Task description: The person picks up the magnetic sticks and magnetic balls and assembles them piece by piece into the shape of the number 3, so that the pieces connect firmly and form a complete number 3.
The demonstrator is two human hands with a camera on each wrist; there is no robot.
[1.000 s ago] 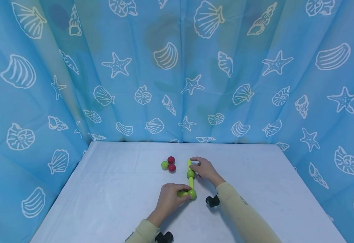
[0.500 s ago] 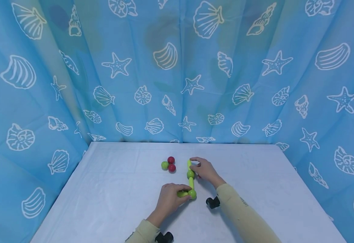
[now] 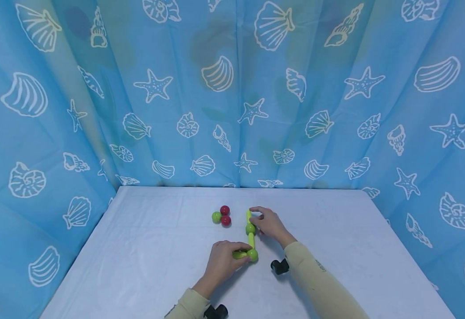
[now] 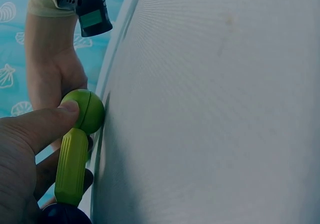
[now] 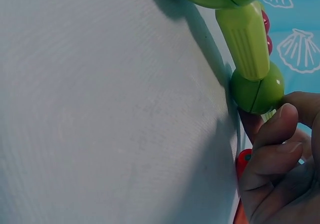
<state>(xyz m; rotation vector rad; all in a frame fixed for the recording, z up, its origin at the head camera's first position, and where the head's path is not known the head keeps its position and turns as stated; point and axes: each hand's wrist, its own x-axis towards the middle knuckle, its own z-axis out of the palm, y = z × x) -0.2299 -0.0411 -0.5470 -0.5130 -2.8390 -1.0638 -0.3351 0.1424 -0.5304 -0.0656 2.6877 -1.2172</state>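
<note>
A chain of green balls and yellow-green ribbed rods stands out on the white table in the head view, bent at its near end. My left hand (image 3: pixel 223 261) holds that end, its thumb on the near green ball (image 4: pixel 90 112). The short rod (image 4: pixel 71 166) beside the thumb ends in a dark blue ball (image 4: pixel 65 215). Farther out, my right hand (image 3: pixel 271 223) pinches the far rod (image 3: pixel 248 215), just past the second green ball (image 5: pixel 257 90). Between the two balls runs the middle rod (image 3: pixel 251 239). Part of a red piece (image 5: pixel 243 159) shows beneath my right hand.
Left of the chain, two red balls (image 3: pixel 224 210) and a loose green ball (image 3: pixel 216 217) sit clustered on the white table (image 3: pixel 156 257). A blue shell-print curtain (image 3: pixel 224 110) hangs behind. Black wrist cameras (image 3: pixel 279 266) are strapped to both wrists.
</note>
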